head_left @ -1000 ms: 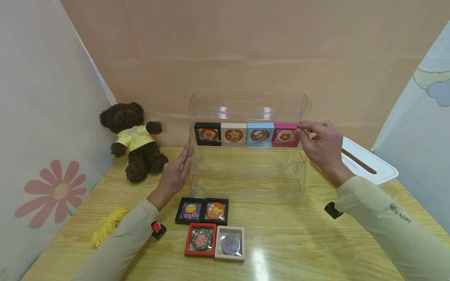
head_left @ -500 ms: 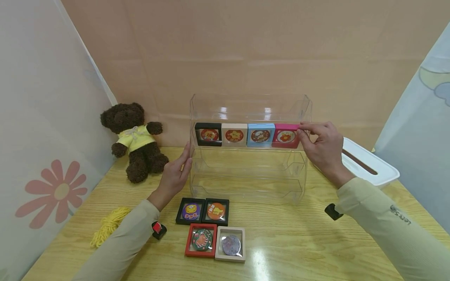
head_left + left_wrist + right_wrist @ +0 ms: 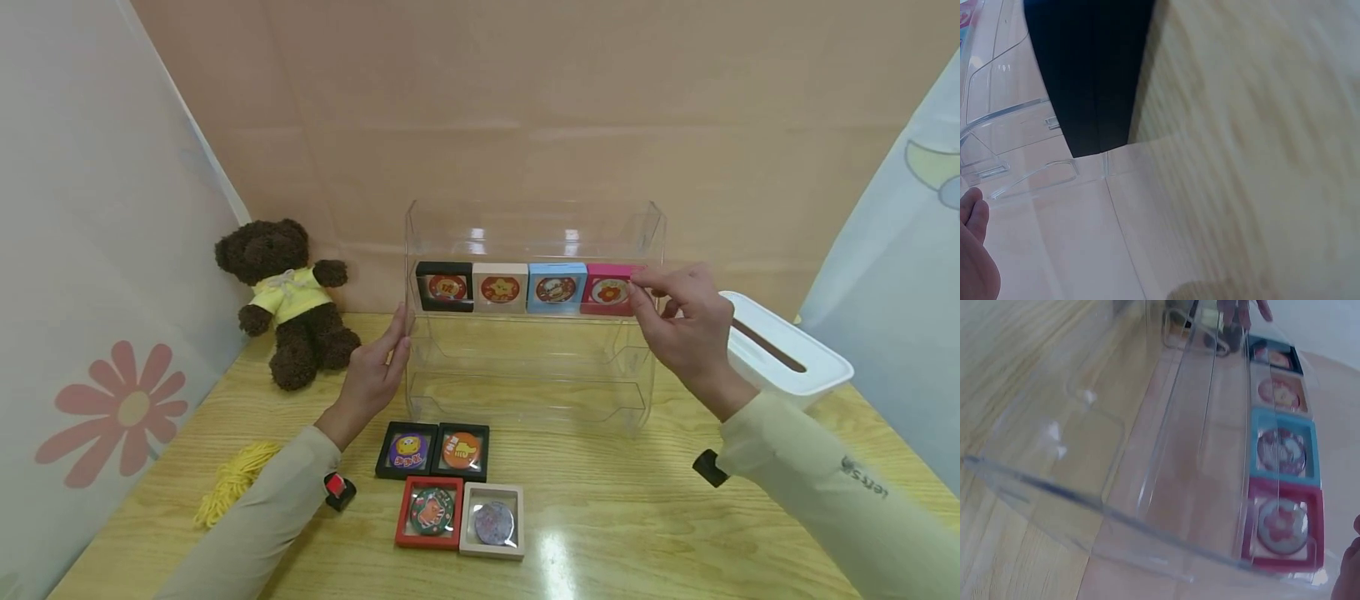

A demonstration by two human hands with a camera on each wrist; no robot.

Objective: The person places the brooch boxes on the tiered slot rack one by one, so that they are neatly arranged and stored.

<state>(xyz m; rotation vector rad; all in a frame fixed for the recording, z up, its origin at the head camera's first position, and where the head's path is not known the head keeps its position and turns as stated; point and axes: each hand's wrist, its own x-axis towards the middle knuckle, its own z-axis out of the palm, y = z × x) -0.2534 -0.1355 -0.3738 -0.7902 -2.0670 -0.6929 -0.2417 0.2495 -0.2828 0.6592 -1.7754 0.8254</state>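
Note:
A clear acrylic tiered rack stands on the table. On an upper tier a black display frame, a beige frame, a light blue frame and a pink frame stand side by side, each with a round badge. My right hand is at the pink frame's right end, fingers bent; the right wrist view shows a gap between its fingertips and the pink frame. My left hand rests with extended fingers against the rack's left side. In the left wrist view its fingers show beside the clear plastic.
Two black frames, a red frame and another beige frame lie before the rack. Left are a brown teddy bear in a yellow top and yellow string. A white slotted box stands right.
My right hand has come off the pink frame's upper right corner, its fingertips shifting slightly down and left in the head view. The left hand and the frames stay put.

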